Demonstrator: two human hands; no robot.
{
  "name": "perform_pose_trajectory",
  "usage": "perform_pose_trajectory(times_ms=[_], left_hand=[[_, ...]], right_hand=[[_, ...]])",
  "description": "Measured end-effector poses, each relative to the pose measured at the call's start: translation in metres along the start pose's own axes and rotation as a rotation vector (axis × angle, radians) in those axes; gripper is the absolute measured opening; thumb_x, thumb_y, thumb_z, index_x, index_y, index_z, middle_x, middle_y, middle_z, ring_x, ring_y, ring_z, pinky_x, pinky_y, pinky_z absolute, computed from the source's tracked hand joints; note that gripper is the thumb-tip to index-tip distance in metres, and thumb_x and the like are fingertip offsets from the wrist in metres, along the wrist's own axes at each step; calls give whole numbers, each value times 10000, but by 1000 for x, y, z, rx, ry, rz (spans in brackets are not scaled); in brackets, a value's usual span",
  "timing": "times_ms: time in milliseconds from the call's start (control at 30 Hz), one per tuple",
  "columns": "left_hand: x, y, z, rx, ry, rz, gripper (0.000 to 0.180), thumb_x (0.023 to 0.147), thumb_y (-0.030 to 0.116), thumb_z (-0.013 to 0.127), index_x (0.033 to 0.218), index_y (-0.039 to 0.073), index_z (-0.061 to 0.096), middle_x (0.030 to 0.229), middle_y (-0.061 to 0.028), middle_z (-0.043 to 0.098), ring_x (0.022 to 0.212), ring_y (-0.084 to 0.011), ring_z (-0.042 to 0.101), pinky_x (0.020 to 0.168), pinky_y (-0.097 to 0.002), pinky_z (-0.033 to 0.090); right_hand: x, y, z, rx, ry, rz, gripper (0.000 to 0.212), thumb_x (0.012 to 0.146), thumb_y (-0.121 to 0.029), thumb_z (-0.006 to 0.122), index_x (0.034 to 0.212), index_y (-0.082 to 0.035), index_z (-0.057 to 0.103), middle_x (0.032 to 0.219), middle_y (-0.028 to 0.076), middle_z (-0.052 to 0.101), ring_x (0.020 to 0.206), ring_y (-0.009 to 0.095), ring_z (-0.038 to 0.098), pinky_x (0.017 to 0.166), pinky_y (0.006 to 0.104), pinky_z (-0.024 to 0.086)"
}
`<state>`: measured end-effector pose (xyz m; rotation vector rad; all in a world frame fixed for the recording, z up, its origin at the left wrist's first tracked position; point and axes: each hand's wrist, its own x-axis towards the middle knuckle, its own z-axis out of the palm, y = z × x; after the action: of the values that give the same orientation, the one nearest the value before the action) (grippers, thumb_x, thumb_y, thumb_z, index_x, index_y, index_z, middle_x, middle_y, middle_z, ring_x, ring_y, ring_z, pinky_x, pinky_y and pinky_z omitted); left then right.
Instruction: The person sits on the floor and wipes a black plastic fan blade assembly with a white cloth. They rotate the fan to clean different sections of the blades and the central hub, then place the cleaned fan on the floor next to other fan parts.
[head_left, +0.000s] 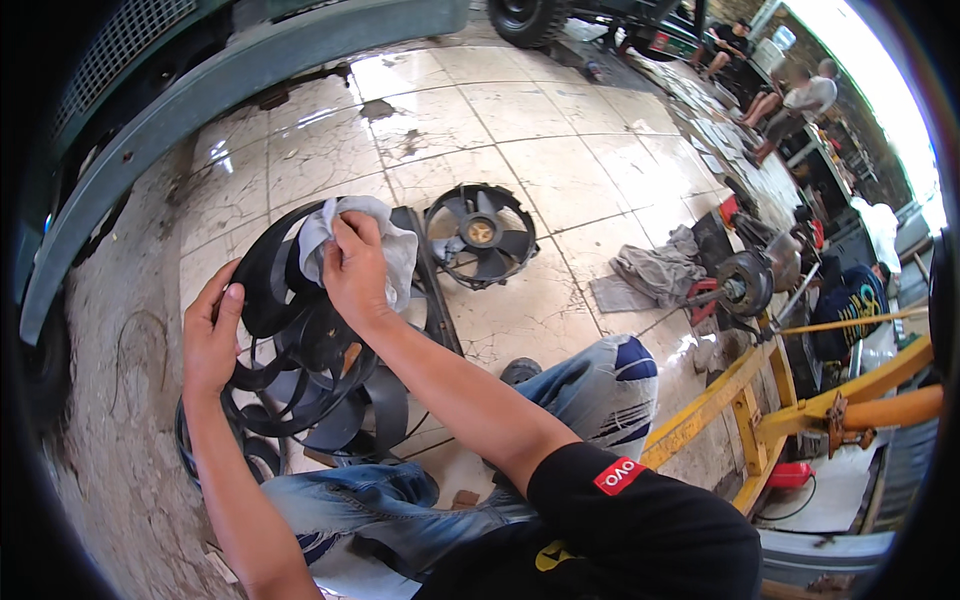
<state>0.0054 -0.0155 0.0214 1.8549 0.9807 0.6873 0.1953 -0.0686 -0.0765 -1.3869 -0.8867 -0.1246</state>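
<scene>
My left hand grips the outer edge of a curved black plastic fan shroud, thumb on the near side and fingers behind. In my right hand is a crumpled pale grey rag, pinched and pressed against the upper part of the shroud. Below it, wide dark fan blades and black rings lie between my knees, partly covered by the shroud. Just right of the rag, a smaller round fan with a tan hub lies flat on the tiles.
A vehicle's grey bumper curves along the upper left. A grey cloth lies on the floor near a round metal part. Yellow metal frame bars stand at my right. Several people sit at the far right. The tiles are cracked.
</scene>
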Motion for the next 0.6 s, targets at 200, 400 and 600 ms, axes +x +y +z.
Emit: perform_pose_trajectory(times_ms=[200,400,600], left_hand=[[8,-5,17,19,-104,114,423,1016,267,590,1343,-2,576,822,16,610,587,-30,453,532,-206,374],[8,-12,16,24,-138,153,436,1017,316,572,1368,56,575,765,45,566,492,-17,394,432,-211,327],[3,4,12,35,-167,111,407,1026,229,565,1328,-43,567,1171,-118,674,1073,-147,594,965,-282,448]], right_hand=[[3,8,-17,-172,-45,-137,400,778,102,585,1173,46,609,1182,207,580,1049,403,568,901,415,484],[-21,-4,-25,-406,-330,-397,495,799,-52,577,1293,-27,567,1352,147,550,1190,338,507,1033,454,382],[-17,8,-36,-380,-396,-430,505,803,-48,609,1309,-56,595,1311,113,596,1169,301,526,1009,441,387]])
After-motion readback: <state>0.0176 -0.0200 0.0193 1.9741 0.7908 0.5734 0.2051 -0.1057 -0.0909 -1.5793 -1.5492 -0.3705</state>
